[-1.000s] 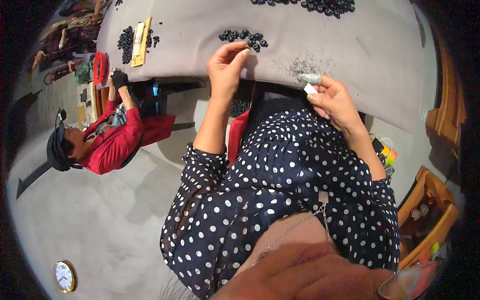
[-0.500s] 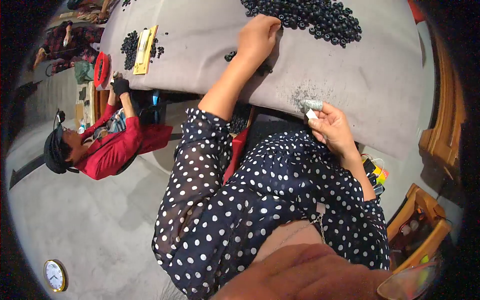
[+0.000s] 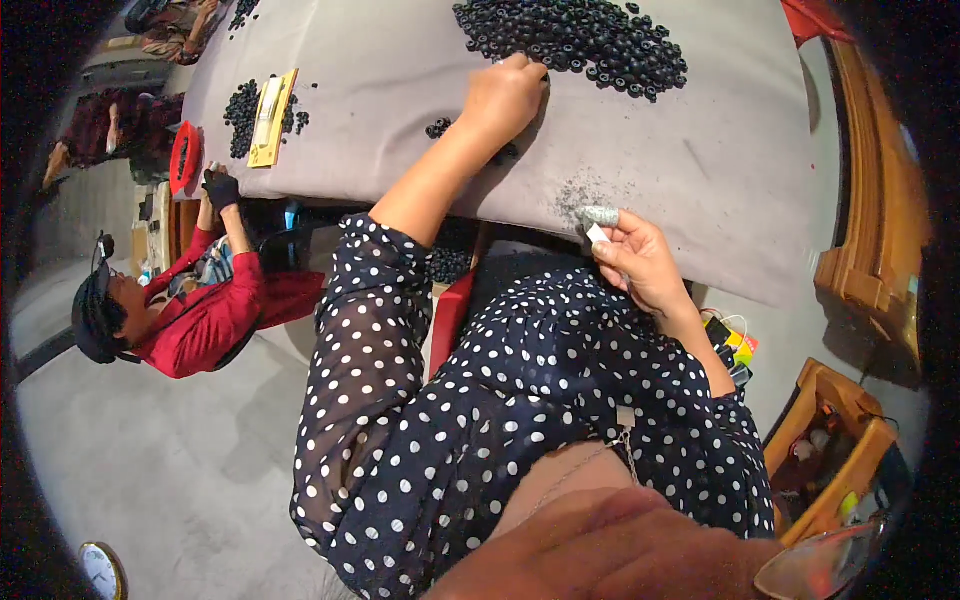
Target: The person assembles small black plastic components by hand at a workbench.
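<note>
Beside the near edge of a large pile of small black ring-shaped parts (image 3: 590,50), my left hand (image 3: 503,100) is closed, fingertips pinched together. Whatever may be between them is hidden from view. My right hand (image 3: 645,262) is at the table's front edge, closed on a small white piece (image 3: 597,234), held between thumb and fingers; its exact kind is unclear. A grey-silver wrap (image 3: 600,215) covers that hand's index finger. Dark crumbs (image 3: 585,195) lie scattered on the cloth just beyond it. A few black parts (image 3: 438,128) sit beside my left forearm.
A grey cloth (image 3: 380,90) covers the table. At left are a yellow board (image 3: 272,120), more black parts (image 3: 240,118) and a red tray (image 3: 184,158). A co-worker in red (image 3: 210,315) sits there. Wooden furniture (image 3: 870,280) stands at right.
The whole view has shifted slightly. My left hand has drawn a little toward me from the pile. The right hand keeps its place at the table edge, still gripping the white piece.
</note>
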`<state>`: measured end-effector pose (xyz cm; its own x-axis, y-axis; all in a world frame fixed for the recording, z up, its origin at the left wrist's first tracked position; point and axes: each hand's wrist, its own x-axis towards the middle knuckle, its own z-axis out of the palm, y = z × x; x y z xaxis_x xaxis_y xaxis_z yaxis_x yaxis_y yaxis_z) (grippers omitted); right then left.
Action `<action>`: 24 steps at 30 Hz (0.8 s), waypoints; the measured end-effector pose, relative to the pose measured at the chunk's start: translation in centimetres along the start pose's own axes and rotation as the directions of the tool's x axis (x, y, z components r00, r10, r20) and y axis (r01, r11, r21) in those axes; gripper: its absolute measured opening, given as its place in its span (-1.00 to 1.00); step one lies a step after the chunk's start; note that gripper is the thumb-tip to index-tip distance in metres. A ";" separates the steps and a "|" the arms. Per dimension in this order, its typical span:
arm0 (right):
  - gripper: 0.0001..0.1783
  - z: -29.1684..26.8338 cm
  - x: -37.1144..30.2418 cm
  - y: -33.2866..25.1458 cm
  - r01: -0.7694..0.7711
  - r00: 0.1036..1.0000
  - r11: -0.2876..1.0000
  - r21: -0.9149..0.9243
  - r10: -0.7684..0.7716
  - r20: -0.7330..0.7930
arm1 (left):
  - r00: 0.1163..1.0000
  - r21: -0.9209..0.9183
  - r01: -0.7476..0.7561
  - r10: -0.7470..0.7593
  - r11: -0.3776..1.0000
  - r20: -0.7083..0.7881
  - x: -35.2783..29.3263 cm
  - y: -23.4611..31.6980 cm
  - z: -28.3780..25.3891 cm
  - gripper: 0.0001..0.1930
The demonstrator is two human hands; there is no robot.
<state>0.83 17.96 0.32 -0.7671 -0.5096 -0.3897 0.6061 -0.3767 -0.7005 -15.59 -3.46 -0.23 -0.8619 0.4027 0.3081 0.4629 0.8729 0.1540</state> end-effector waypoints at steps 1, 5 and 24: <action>-0.60 0.0 -0.1 0.0 0.027 1.000 0.999 -0.017 -0.027 0.005 | 1.000 -0.005 -0.002 0.002 1.000 -0.005 -0.5 0.5 -0.4 -0.78; -0.60 -0.5 -0.6 -0.4 0.094 0.992 0.985 -0.147 -0.105 -0.068 | 0.997 -0.368 -0.063 0.042 0.928 -0.063 -3.3 4.1 -2.1 -0.80; -0.57 0.8 -0.2 -0.6 0.240 0.971 0.939 -0.247 -0.235 0.049 | 0.701 -0.347 0.363 0.007 -0.865 0.714 -11.7 10.0 -2.8 -0.78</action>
<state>0.80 17.69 1.33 -0.8769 -0.4438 -0.1847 0.3334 -0.2847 -0.8988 -0.30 -0.24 0.34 -0.7480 0.4851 -0.4529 -0.6412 -0.7044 0.3045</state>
